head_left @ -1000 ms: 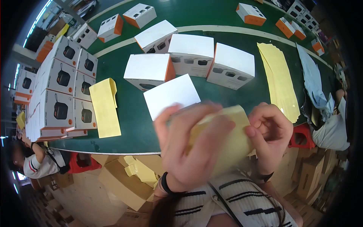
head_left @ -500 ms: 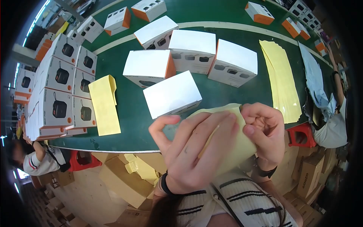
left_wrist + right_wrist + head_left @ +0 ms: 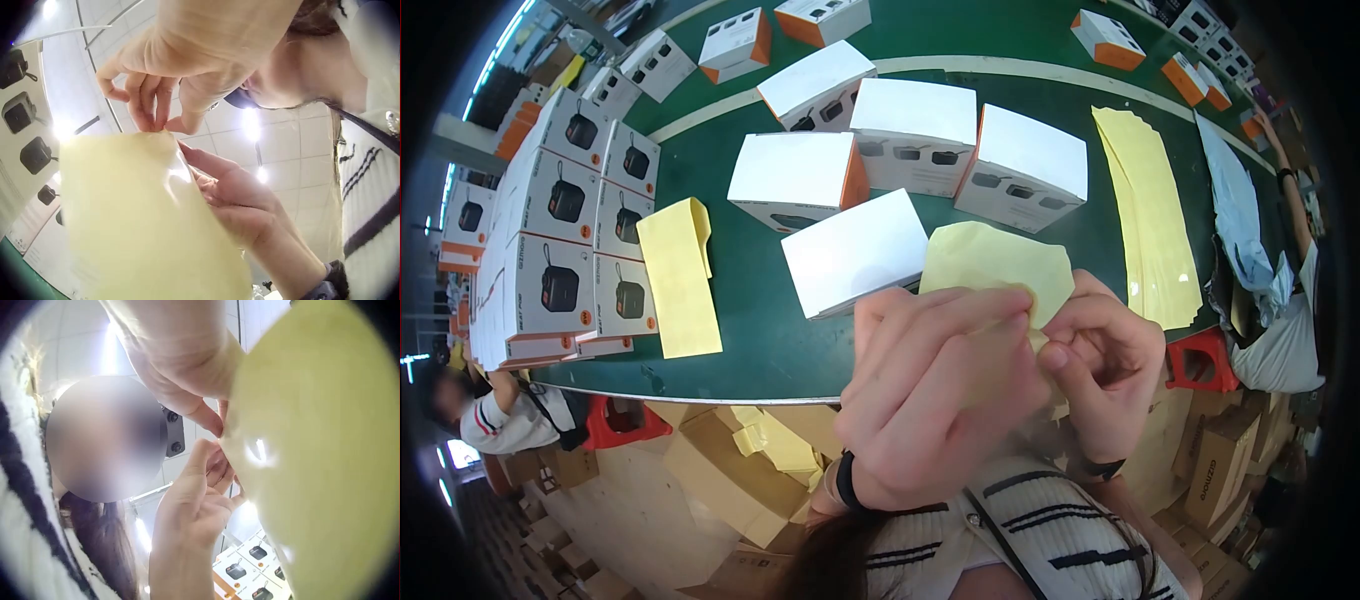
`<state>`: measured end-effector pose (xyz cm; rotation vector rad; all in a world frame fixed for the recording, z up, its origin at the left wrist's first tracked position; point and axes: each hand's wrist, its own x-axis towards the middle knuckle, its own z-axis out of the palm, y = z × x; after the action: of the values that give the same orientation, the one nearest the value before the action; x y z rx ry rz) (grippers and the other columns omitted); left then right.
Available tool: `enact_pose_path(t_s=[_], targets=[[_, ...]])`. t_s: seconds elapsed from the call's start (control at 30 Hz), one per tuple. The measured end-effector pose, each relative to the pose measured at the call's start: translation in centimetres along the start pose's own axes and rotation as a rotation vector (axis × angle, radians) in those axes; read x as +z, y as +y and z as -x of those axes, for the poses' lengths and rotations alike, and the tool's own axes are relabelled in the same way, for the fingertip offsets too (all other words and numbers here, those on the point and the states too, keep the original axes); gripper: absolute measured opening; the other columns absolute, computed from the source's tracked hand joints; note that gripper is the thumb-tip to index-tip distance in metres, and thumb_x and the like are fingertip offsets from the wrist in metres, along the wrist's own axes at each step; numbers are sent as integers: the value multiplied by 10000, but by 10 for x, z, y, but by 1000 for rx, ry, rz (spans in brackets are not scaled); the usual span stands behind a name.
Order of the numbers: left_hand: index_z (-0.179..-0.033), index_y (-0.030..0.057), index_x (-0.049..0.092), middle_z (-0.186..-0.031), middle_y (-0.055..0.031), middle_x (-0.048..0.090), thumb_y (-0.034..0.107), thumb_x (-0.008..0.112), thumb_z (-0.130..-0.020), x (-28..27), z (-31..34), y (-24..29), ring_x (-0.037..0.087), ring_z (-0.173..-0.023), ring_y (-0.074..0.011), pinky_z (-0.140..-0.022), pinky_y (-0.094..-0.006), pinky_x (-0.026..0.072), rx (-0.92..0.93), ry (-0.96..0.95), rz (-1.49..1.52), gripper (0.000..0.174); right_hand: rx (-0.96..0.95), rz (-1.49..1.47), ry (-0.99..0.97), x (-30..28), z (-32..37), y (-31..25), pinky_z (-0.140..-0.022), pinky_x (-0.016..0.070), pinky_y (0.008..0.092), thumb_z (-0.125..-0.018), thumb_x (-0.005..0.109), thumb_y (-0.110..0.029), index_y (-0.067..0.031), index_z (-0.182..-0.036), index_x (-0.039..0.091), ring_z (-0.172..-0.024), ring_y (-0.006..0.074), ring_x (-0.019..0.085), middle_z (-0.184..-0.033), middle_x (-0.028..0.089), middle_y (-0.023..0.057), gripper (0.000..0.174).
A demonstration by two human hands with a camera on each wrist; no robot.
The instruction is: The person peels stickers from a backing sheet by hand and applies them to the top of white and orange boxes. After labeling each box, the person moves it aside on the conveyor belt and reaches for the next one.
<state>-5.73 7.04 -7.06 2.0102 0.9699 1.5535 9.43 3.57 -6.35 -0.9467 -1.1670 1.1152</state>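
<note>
Both hands meet at one edge of a pale yellow glossy sheet (image 3: 1000, 258) in front of my chest. My left hand (image 3: 940, 390) pinches its corner between thumb and fingertips, seen best in the left wrist view, where the sheet (image 3: 144, 212) hangs below those fingers. Close beside, my right hand (image 3: 1112, 350) pinches the same edge with thumb and curled forefinger. In the right wrist view the two sets of fingertips nearly meet at the edge of the sheet (image 3: 319, 444). Just beyond my hands a white box (image 3: 855, 250) lies on the green table (image 3: 750, 360).
Several white-and-orange boxes (image 3: 915, 115) stand behind the near one. Stacked boxes with pictured devices (image 3: 555, 275) rise at left, beside a folded yellow sheet (image 3: 680, 280). More yellow sheets (image 3: 1150, 220) lie at right. Below the table edge, an open carton (image 3: 730, 480) holds crumpled yellow pieces.
The yellow sheet has swung up from below my hands to stick out beyond them toward the boxes. My left fingers have drawn together at its corner. Boxes at the far side have shifted right.
</note>
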Motion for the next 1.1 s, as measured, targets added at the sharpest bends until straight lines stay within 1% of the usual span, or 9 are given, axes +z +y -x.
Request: enact_pose_path(t_s=[0.2, 0.3, 0.37, 0.47, 0.57, 0.7, 0.8, 1.0, 1.1], targets=[[-864, -63, 671, -915, -153, 700, -112, 701, -600, 3, -2, -2, 643, -804, -224, -748, -291, 478, -32, -13, 105, 271, -56, -9, -10, -7, 0, 5, -785, 461, 271, -822, 540, 184, 128, -997, 618, -857, 174, 564, -957, 571, 151, 199], [-841, -32, 687, -906, -112, 709, -37, 751, -589, 3, -3, 0, 663, -766, -227, -714, -293, 473, -139, -14, 148, 260, -57, -55, 21, -6, 1, 7, -786, 460, 270, -831, 545, 176, 128, -1010, 611, -861, 174, 564, -964, 569, 152, 196], [-889, -66, 685, -944, -158, 701, -128, 705, -606, 2, -1, -4, 645, -832, -206, -736, -255, 486, -146, -54, 227, 290, -67, -40, 2, -8, 1, 7, -790, 461, 271, -837, 545, 173, 130, -1019, 605, -869, 174, 566, -972, 566, 154, 197], [-896, -59, 691, -945, -158, 702, -136, 708, -598, 5, 0, -2, 647, -848, -210, -750, -267, 491, -172, -45, 204, 308, -73, -56, -15, -10, 2, 9, -810, 468, 279, -847, 542, 168, 133, -1035, 593, -894, 180, 570, -993, 559, 158, 198], [-891, -53, 694, -939, -154, 702, -133, 713, -590, 6, 0, -4, 645, -854, -212, -764, -284, 492, -83, -37, 179, 311, -77, -90, -12, -9, 3, 9, -849, 480, 298, -856, 533, 167, 137, -1046, 583, -930, 193, 575, -1014, 551, 163, 198], [-885, -49, 695, -934, -152, 703, -128, 714, -589, 6, -1, 0, 644, -855, -219, -776, -298, 491, -102, -36, 179, 307, -78, -94, -14, -8, 3, 8, -901, 489, 333, -863, 521, 167, 139, -1051, 574, -971, 211, 576, -1025, 545, 173, 198], [-882, -51, 695, -930, -152, 703, -125, 709, -594, 6, -1, 2, 645, -847, -228, -775, -303, 491, -107, -16, 173, 297, -82, -106, -17, -8, 5, 7, -902, 493, 339, -861, 522, 165, 140, -1050, 573, -981, 216, 573, -1022, 544, 176, 197], [-878, -52, 695, -918, -157, 701, -116, 710, -599, 7, 1, -5, 645, -822, -235, -755, -304, 489, -5, 2, 213, 287, -76, -183, -11, -10, 8, 12, -925, 494, 349, -856, 528, 159, 136, -1066, 569, -1009, 225, 572, -1054, 547, 182, 216], [-879, -51, 694, -917, -156, 698, -107, 720, -600, 5, -1, -4, 642, -824, -233, -751, -303, 488, -3, -51, 232, 286, -78, -175, -10, -11, 9, 11, -945, 489, 356, -855, 529, 157, 134, -1077, 565, -1031, 235, 573, -1074, 547, 188, 227]])
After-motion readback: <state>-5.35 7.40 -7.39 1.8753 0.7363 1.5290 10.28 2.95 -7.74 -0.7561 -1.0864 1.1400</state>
